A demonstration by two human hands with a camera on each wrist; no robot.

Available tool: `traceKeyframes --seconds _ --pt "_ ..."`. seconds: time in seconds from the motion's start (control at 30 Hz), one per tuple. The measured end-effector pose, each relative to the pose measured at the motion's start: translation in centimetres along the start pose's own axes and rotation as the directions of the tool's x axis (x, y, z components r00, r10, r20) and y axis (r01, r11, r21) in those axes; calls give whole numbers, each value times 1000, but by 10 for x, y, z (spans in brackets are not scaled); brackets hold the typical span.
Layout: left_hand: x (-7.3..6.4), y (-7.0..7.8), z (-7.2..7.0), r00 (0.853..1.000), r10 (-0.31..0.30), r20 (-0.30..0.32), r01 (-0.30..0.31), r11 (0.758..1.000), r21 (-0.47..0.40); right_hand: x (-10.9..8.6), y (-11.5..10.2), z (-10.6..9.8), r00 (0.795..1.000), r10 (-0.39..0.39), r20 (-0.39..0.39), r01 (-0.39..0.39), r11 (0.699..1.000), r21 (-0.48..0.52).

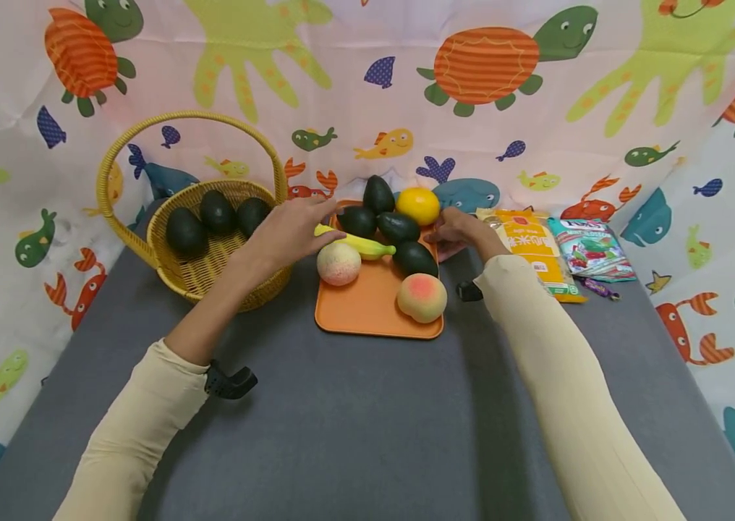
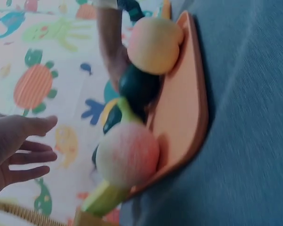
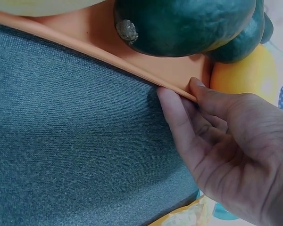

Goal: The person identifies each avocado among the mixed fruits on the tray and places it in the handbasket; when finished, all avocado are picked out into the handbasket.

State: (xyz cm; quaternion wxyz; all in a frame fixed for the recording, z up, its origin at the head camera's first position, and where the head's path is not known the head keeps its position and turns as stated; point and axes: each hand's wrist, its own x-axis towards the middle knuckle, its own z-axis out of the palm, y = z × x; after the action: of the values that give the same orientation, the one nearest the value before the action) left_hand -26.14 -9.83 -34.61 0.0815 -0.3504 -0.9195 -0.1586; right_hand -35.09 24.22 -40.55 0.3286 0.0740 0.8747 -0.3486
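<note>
An orange tray (image 1: 361, 307) on the table carries several dark green avocados (image 1: 398, 227), a banana (image 1: 367, 249), two peaches (image 1: 422, 297) and a round yellow fruit (image 1: 418, 206). My right hand (image 1: 461, 230) grips the tray's right edge near the back, thumb on the rim and fingers beneath, as the right wrist view shows. Over the tray's left side hovers my left hand (image 1: 292, 228), its fingertips overlapping the banana's end in the head view. The left wrist view shows those fingers (image 2: 35, 157) extended, holding nothing.
Left of the tray stands a yellow wicker basket (image 1: 224, 281) with a tall handle and three avocados inside. Yellow packaging (image 1: 533, 250), a teal bag (image 1: 592, 250) and a small purple-wrapped item (image 1: 597, 288) lie to the right. A patterned cloth (image 1: 354, 79) hangs behind.
</note>
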Motion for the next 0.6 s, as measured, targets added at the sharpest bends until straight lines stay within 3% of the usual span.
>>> traceKeyframes --seconds 0.1,0.2,0.6 --pt "15 11 10 992 106 73 -102 994 -46 2 1 1 1000 -4 -1 4 1000 -5" --pt "29 19 22 975 172 137 -163 984 -79 3 1 1 1000 -2 -2 2 1000 -4" --pt "76 49 65 913 276 302 -250 961 -122 3 -2 1 1000 -7 6 7 1000 -6"
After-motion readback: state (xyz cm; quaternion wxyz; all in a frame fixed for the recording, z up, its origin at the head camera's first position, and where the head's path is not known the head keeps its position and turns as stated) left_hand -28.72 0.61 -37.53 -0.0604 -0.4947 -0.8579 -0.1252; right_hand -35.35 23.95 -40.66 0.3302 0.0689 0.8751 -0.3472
